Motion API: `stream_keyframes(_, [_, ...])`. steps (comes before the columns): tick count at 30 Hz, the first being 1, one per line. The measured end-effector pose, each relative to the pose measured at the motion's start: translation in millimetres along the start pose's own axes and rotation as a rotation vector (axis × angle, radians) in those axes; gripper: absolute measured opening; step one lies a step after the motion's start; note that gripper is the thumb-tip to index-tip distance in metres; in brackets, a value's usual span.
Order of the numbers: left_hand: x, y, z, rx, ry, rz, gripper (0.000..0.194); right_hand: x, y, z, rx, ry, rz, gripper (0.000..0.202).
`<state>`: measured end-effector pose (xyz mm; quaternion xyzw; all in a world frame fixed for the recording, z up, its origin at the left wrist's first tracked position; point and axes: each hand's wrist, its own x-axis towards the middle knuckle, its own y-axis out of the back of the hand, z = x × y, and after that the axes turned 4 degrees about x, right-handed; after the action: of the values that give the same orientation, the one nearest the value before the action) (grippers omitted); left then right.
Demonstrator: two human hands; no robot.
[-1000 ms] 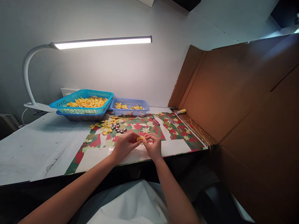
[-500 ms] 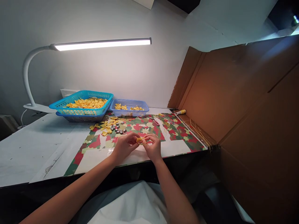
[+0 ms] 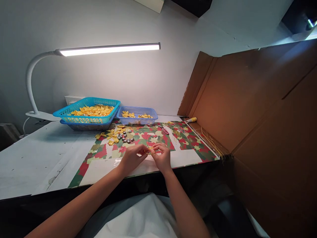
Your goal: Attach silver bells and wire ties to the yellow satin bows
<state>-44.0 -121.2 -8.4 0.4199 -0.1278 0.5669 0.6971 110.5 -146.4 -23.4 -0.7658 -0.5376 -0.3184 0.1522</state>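
Note:
My left hand (image 3: 133,157) and my right hand (image 3: 162,157) meet just above the table's front edge. Between their fingertips is a small yellow bow with thin cord (image 3: 150,151), pinched from both sides and mostly covered by the fingers. A strand of the cord rises from it toward the back. Beyond my left hand lie several loose yellow bows (image 3: 113,134) and a cluster of small silver bells (image 3: 125,136). Thin gold cords (image 3: 135,127) are spread behind the bells.
A blue basket (image 3: 86,119) heaped with yellow bows stands back left, stacked on another; a smaller purple-blue basket (image 3: 137,121) is beside it. Pink-handled snips (image 3: 164,131) lie behind my right hand. A spool (image 3: 191,120) rests by the cardboard wall (image 3: 247,99). A lamp (image 3: 111,49) hangs overhead.
My left fingertips have shifted slightly right, closer to my right hand, and the bow between them shows less. The view has tilted a little.

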Motion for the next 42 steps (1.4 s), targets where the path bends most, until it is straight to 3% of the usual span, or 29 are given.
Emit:
stream_keyframes(11, [-1,-2.0,-2,-0.111,0.112,-0.009,0.012,1,0,1,-0.034,-0.003,-0.014,0.017])
stream_keyframes(21, [1,-1.1,-2,-0.100,0.110,-0.044,0.015,1,-1,0,-0.090,0.029,-0.010,0.019])
stream_keyframes(26, [1,-2.5,-2,-0.077,0.113,-0.057,0.012,-3,-2,-1,-0.188,0.025,0.072,0.018])
stream_keyframes(29, [0,-3.4,-3,-0.038,0.117,-0.046,0.009,-9,-4,-3,-0.258,0.026,0.108,0.031])
stream_keyframes(31, [0,-3.5,-3,0.003,0.114,-0.035,0.007,-12,-7,-6,-0.289,0.031,0.059,0.032])
stream_keyframes(35, [-2,-2.9,-3,0.100,0.101,-0.012,0.006,-10,-15,-12,-0.379,0.008,-0.035,0.014])
stream_keyframes(42, [-5,-3.6,-4,0.217,0.082,-0.003,0.006,9,-11,-18,-0.496,-0.094,-0.163,0.025])
